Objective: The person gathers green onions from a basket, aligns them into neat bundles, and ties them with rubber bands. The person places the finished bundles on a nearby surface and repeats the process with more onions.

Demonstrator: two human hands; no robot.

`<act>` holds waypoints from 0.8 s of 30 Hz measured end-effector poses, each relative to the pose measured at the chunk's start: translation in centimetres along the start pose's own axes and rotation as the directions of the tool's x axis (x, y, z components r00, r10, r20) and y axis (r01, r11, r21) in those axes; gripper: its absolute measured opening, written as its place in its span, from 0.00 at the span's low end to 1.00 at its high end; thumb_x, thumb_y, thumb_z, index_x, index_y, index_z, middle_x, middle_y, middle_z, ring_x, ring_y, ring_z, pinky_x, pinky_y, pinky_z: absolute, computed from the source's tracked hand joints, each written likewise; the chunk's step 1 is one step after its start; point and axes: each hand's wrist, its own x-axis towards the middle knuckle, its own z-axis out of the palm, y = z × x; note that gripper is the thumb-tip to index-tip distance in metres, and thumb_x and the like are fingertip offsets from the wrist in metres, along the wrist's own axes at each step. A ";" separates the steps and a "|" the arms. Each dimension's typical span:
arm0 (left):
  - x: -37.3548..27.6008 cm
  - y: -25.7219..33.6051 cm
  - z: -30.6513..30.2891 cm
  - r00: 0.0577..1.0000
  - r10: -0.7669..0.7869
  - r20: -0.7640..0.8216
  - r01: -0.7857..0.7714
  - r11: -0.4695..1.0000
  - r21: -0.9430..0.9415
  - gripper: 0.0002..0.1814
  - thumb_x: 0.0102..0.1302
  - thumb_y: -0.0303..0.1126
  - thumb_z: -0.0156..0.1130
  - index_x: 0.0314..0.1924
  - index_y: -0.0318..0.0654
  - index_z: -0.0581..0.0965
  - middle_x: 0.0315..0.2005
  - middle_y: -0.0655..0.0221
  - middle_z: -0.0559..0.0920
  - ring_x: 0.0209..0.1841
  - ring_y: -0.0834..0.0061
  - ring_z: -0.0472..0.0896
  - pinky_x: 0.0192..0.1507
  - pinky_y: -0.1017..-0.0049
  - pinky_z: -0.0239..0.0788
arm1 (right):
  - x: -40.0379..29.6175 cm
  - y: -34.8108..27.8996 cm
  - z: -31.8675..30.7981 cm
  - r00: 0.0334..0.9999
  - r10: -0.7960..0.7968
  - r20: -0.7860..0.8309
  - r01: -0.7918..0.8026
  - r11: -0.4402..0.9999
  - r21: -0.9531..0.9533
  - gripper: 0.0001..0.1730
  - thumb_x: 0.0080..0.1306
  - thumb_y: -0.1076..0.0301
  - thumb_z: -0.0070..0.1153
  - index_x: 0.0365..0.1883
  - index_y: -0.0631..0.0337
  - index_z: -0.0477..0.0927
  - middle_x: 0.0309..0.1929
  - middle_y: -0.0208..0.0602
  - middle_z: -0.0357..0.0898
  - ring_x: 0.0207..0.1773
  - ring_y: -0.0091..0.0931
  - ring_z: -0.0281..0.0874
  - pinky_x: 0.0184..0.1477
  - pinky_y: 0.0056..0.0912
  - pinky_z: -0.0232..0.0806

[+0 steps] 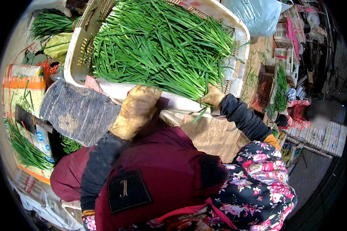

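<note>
A large white plastic crate [70,59] in front of me holds a thick heap of green garlic chives [159,49], their pale stem ends mostly toward the right. My right hand [213,96], in a stained tan glove, closes around stem ends at the crate's near right corner. A few loose leaves hang below it over the rim. My left hand [136,111], in a matching glove, is at the near rim with its fingers bent. Whether anything is under those fingers is hidden. White sheeting [173,99] covers the near rim between my hands.
Grey striped cloth [78,112] lies left of my left hand. Further left are a box [24,78], chive bundles [29,150] and a yellow bag [57,46]. A clear plastic bag [256,17], a red crate [261,88] and another person [297,114] are at right.
</note>
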 end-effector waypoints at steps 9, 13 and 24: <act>0.5 4.1 0.8 0.960 -0.253 -0.121 0.001 0.435 -0.900 0.15 0.63 0.28 0.62 0.49 0.31 0.78 0.46 0.62 0.82 0.48 0.70 0.80 0.53 0.72 0.70 | -1.2 0.5 -5.6 0.940 -0.137 0.312 -0.176 0.588 0.790 0.10 0.60 0.70 0.62 0.37 0.65 0.77 0.28 0.35 0.77 0.22 0.21 0.74 0.17 0.17 0.64; 3.3 7.0 1.8 0.856 -0.065 0.513 0.468 -0.324 -0.822 0.18 0.69 0.42 0.57 0.49 0.34 0.76 0.36 0.63 0.81 0.36 0.68 0.81 0.39 0.69 0.75 | -4.0 -1.9 -6.0 0.975 -0.007 0.221 -0.183 0.532 0.827 0.10 0.60 0.68 0.61 0.37 0.64 0.78 0.33 0.31 0.78 0.26 0.20 0.74 0.22 0.19 0.66; 6.4 7.6 7.9 0.873 -0.042 0.486 0.355 -0.629 -0.692 0.21 0.70 0.40 0.56 0.54 0.32 0.71 0.43 0.56 0.80 0.40 0.62 0.81 0.41 0.59 0.76 | -7.2 -4.2 2.1 0.972 -0.232 -0.030 0.195 0.734 0.651 0.36 0.56 0.59 0.64 0.56 0.64 0.60 0.38 0.43 0.77 0.41 0.32 0.79 0.39 0.31 0.72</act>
